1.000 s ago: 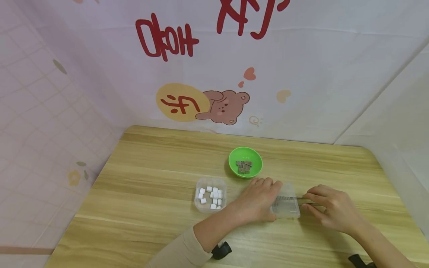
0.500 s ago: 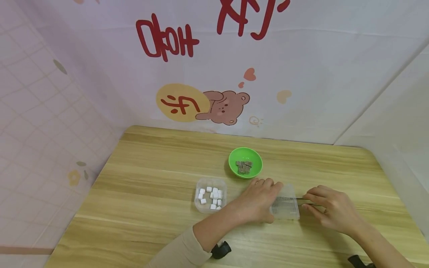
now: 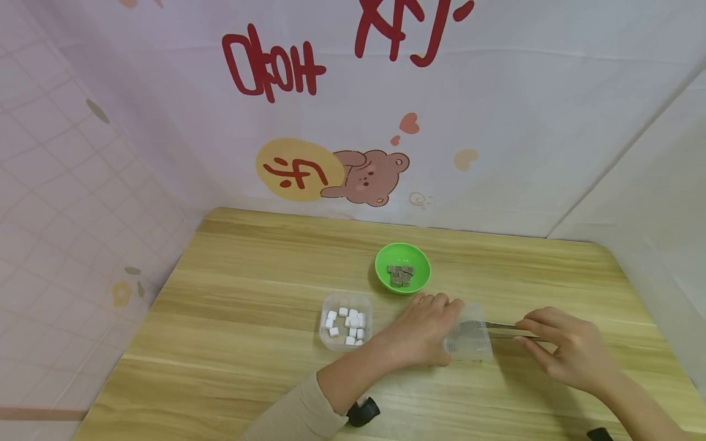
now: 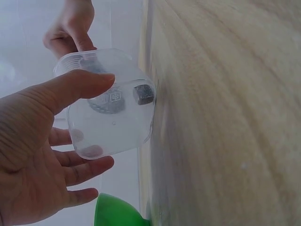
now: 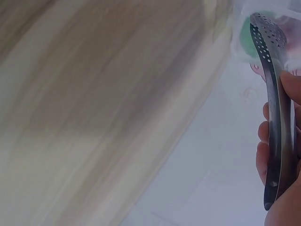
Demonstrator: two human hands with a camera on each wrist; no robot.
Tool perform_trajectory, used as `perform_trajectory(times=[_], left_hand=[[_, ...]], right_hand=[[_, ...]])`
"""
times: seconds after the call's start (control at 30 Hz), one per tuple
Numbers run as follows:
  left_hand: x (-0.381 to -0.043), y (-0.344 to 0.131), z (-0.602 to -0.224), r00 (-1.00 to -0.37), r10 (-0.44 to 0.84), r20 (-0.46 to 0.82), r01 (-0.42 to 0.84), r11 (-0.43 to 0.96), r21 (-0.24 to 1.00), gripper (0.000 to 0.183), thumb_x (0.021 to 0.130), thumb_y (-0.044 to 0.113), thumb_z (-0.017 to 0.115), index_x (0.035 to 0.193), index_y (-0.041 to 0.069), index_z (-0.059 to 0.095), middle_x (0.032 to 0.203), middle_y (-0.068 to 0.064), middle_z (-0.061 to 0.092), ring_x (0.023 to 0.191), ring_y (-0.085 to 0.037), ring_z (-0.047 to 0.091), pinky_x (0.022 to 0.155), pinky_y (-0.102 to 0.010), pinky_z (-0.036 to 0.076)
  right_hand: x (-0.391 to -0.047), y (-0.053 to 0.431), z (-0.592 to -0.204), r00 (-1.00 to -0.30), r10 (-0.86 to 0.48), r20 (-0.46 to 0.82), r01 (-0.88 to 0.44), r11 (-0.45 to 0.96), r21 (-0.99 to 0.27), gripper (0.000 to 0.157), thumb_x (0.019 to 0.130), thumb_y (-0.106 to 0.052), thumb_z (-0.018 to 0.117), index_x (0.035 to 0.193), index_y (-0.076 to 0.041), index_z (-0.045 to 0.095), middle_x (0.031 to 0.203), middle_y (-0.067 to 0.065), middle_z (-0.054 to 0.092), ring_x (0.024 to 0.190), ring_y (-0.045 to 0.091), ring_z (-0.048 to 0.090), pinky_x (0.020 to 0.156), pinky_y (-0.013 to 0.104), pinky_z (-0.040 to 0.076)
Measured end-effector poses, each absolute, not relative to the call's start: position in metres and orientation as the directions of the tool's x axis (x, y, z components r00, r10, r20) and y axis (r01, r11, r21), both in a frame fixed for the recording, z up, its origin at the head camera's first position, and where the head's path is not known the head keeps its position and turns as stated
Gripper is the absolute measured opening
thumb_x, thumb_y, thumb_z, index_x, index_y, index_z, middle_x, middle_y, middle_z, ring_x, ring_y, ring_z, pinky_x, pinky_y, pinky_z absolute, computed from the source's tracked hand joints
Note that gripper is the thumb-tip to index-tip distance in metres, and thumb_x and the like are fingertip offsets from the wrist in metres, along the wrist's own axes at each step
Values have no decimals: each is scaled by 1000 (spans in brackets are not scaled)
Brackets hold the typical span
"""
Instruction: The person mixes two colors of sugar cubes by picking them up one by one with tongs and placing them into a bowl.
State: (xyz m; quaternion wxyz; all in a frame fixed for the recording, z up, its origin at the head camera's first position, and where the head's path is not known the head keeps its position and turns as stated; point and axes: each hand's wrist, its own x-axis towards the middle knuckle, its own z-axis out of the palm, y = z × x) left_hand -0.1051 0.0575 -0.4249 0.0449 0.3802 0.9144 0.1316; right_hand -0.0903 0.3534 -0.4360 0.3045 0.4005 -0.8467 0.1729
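In the head view, my left hand [image 3: 425, 331] grips a clear plastic container [image 3: 473, 346] that lies tipped on its side, mouth to the right. A dark grey cube [image 4: 143, 94] shows through its wall near the tabletop in the left wrist view. My right hand [image 3: 570, 349] holds metal tongs [image 5: 277, 117] with perforated ends, and these ends reach into the container's mouth. Just behind my left hand stands a green bowl [image 3: 421, 260] with several grey-brown cubes [image 3: 400, 277] in it.
Left of my left wrist, a second clear container [image 3: 324, 340] holds several white cubes [image 3: 353, 321]. All of it stands on a wood-grain table [image 3: 248, 294]. A white printed cloth [image 3: 524, 141] hangs along the table's back edge.
My right hand has shifted right, drawing the tongs partly back from the container. My left hand and the container stay nearly in place.
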Motion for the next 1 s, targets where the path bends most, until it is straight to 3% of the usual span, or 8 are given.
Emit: perform_trajectory(times=[0.53, 0.77, 1.0], left_hand=[[-104, 57, -423, -711, 703, 14, 680, 683, 266, 87, 74, 37, 92, 147, 15, 48, 116, 5, 54, 105, -11, 53, 112, -33, 36], [-104, 57, -422, -711, 703, 18, 684, 684, 253, 85, 75, 38, 91, 145, 16, 48, 116, 5, 54, 105, -11, 53, 112, -33, 36], [-104, 58, -425, -711, 703, 18, 681, 682, 265, 88, 74, 39, 92, 147, 16, 48, 118, 5, 54, 108, -11, 53, 113, -34, 36]], right_hand=[[-92, 379, -397, -432, -480, 763, -759, 650, -21, 59, 102, -52, 61, 73, -3, 78, 73, 5, 69, 64, 5, 60, 57, 10, 43], [-107, 374, -379, -460, -491, 740, -729, 684, 1, 61, 102, -54, 58, 76, -3, 78, 75, 5, 69, 63, 5, 58, 49, 19, 41], [-138, 349, -378, -438, -523, 731, -726, 685, 56, 60, 103, -53, 55, 80, -3, 80, 78, 5, 73, 59, 21, 62, 52, 30, 45]])
